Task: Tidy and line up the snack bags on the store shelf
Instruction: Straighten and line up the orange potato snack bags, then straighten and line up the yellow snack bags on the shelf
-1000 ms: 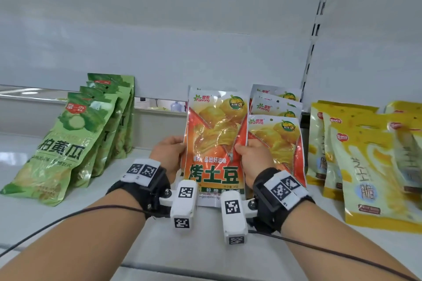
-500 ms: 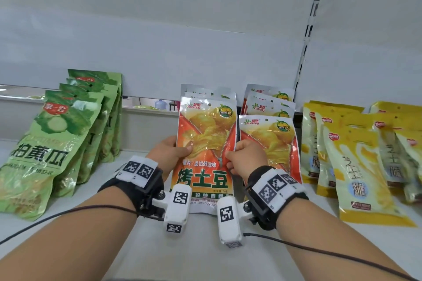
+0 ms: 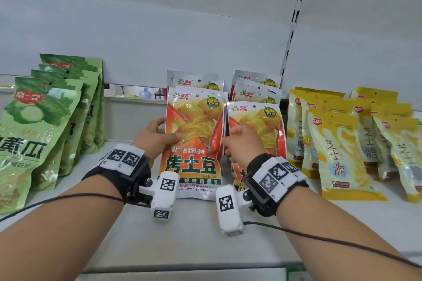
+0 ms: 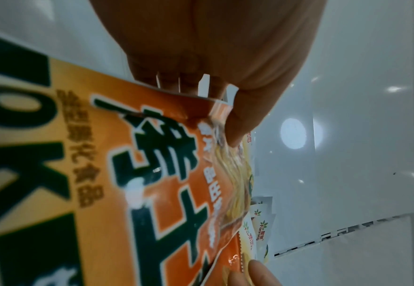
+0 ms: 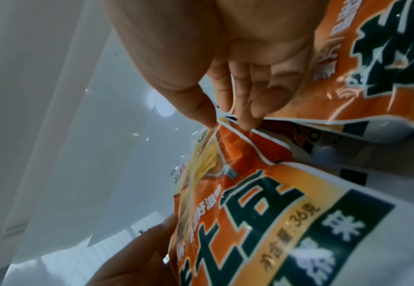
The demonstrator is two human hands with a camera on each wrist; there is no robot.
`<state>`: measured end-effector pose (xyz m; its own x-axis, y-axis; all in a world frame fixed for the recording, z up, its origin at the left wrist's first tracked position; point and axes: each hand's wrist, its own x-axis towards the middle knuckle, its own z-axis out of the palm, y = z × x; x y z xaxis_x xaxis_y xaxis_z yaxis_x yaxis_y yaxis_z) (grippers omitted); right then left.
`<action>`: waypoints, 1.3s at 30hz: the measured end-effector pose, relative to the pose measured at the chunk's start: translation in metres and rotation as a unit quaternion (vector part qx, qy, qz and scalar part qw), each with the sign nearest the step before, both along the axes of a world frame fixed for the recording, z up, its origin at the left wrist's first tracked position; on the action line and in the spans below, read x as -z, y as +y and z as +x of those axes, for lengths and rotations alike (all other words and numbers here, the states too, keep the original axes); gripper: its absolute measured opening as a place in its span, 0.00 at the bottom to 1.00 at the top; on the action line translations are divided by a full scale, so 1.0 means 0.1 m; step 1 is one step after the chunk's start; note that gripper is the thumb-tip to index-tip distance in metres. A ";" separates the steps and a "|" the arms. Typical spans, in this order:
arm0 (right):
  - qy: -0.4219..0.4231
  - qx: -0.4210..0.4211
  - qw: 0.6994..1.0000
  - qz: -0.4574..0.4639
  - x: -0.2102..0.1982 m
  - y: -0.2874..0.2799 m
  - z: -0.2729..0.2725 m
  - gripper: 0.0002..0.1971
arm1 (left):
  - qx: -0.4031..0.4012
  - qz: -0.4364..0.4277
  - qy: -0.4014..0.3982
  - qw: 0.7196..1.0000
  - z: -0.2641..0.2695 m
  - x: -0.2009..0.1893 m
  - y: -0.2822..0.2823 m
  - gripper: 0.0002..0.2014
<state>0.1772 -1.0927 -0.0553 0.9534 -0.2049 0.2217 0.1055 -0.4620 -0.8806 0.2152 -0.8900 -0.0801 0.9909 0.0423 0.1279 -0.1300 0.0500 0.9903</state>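
Note:
An orange roasted-potato snack bag point(image 3: 194, 143) stands upright on the white shelf point(image 3: 205, 239), in front of a row of the same bags point(image 3: 196, 82). My left hand point(image 3: 165, 131) grips its left edge, thumb on the front and fingers behind. In the left wrist view that hand point(image 4: 213, 100) holds the bag point(image 4: 167, 183) with more bag edges behind it. My right hand point(image 3: 230, 137) pinches the bag's right edge. The right wrist view shows that hand point(image 5: 225, 122) with thumb and fingers on either side of the edge of the bag point(image 5: 250, 203).
A second row of orange bags point(image 3: 255, 116) stands close on the right, touching my right hand. Green cucumber bags point(image 3: 41, 125) lean at the far left; yellow bags point(image 3: 338, 143) fill the right. A slotted upright point(image 3: 294, 18) runs up the back wall. Bare shelf lies in front.
Both hands have lowered the orange bag and set it closer to the row behind; the tops of those rear bags now show above it. Both hands still hold its edges.

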 end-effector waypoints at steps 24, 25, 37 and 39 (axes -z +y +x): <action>-0.066 0.181 0.978 0.075 -0.12 -1.68 -0.15 0.13 | 0.029 0.069 -0.150 0.986 -0.50 -0.48 -1.59 0.10; -0.061 0.191 0.977 0.072 -0.11 -1.83 -0.15 0.15 | 0.041 0.066 -0.143 0.987 -0.51 -0.46 -1.75 0.10; 0.064 0.091 0.993 0.036 0.02 -3.14 0.02 0.24 | -0.005 0.141 -0.014 0.990 -0.36 -0.22 -3.33 0.27; 0.069 0.079 0.993 0.054 0.00 -3.21 0.05 0.29 | 0.011 0.140 0.017 0.990 -0.35 -0.22 -3.44 0.32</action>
<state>0.1827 -1.4138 -0.0548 0.9273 -0.3695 0.0595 -0.0860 -0.3651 -0.9270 0.1803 -1.2339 -0.0579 0.9952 -0.0107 0.0976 -0.0975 -0.2239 0.9697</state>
